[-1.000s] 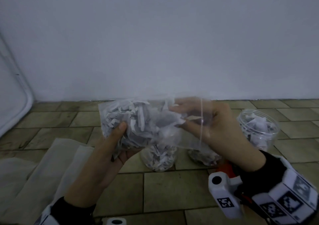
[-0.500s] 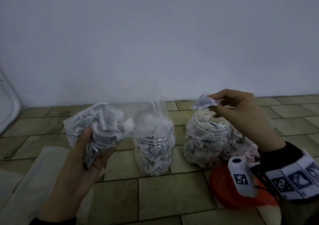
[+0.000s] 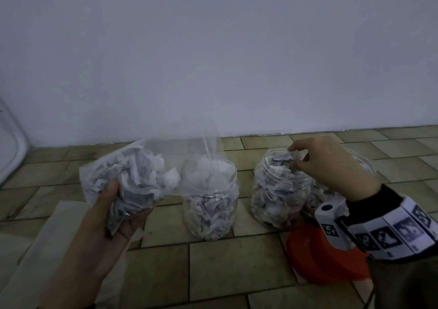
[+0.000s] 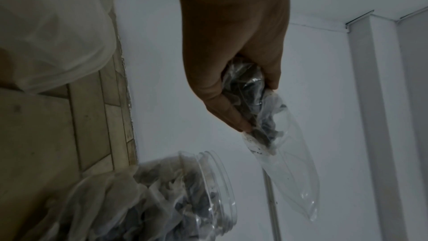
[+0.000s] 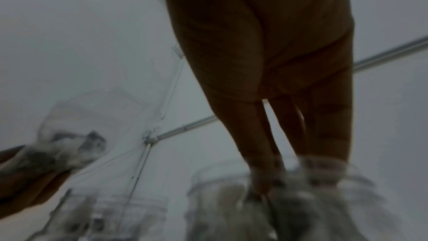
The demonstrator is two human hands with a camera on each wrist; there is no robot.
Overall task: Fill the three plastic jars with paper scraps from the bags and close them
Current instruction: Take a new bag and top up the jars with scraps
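Filling step, judged well along but not finished. At far left, left hand curled round a clear bag of paper scraps, bag held off the floor with its open mouth drooping toward the left jar. That jar upright on the tiles, uncapped, scraps up to about the neck. Just beside it, the middle jar, also uncapped; right hand over its mouth, fingertips pinching a tuft of scraps at the rim (pressing down or letting go: cannot tell). Behind that hand, a third jar, mostly hidden, no cap seen. Near the right wrist, an orange lid lying flat on the floor.

Next, probably: release of the tuft inside the neck, another pinch from the bag, then lids on. Light, springy paper, so likely some tamping needed before any lid seats.

Floor of olive tiles, pale cloth spread at left, plain white wall close behind, dim light.
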